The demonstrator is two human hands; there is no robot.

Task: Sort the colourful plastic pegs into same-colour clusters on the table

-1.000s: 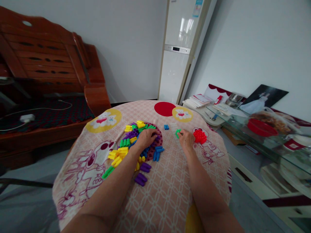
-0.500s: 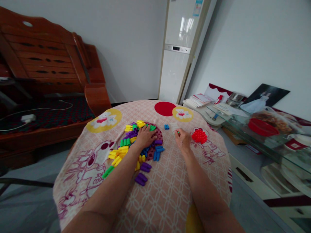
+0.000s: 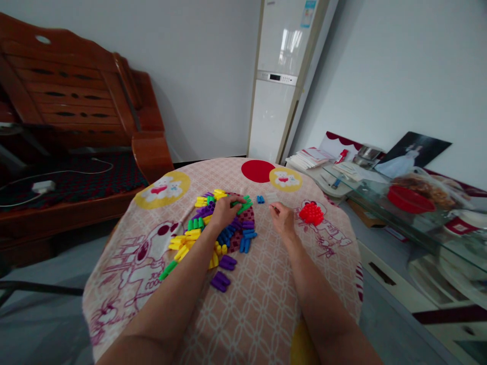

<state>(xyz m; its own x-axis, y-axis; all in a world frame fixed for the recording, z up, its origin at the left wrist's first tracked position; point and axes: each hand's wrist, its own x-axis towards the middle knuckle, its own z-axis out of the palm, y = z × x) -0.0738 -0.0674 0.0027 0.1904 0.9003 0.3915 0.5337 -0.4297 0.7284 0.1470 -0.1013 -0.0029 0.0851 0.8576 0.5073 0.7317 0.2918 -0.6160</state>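
My left hand (image 3: 225, 212) is over the far right part of a pile of plastic building pieces. Its thumb and fingers are closed on green building pieces (image 3: 245, 204) at the pile's edge. To the right, my right hand (image 3: 283, 219) is pinched just above the cloth. Whatever sits between its fingertips is too small and dark to make out. Yellow pieces (image 3: 186, 242) and purple pieces (image 3: 220, 281) lie near my left forearm. A pair of blue pieces (image 3: 260, 199) stands between the two hands, a little beyond them. Right of my right hand is a cluster of red pieces (image 3: 312, 214).
A patterned cloth covers the round table (image 3: 258, 314). On the right stands a glass-topped cabinet (image 3: 380, 203) with a red bowl (image 3: 411, 198) and papers. A wooden bench (image 3: 76, 111) is at the left, and a tall white appliance (image 3: 276, 101) stands behind the table.
The green pieces by my left hand have shifted right, and its fingers have gone from spread over the pile to closed on them. My right hand has moved slightly left, still pinched.
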